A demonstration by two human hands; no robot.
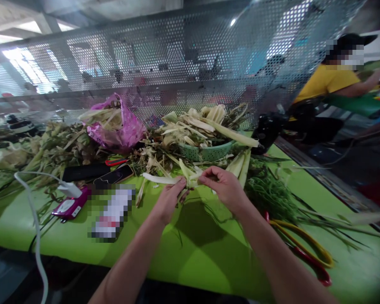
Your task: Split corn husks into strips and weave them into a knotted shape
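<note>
Over the green tabletop, my left hand pinches a bunch of pale corn husk, with one white strip sticking out to the left and a greenish piece pointing up. My right hand has its thumb and forefinger closed on the other side of the same husk. The fingertips partly hide where the pieces meet. Thin dark strands hang below the hands. Just behind my right hand lie broad green-white husk leaves. Farther back, a green plastic basket is heaped with dried husks.
Left stand a pink plastic bag of husks, a phone, a darker phone and a magenta power bank with a white cable. Right are feathery greens and red-yellow-handled scissors. Behind rises a perforated metal screen; a person sits beyond.
</note>
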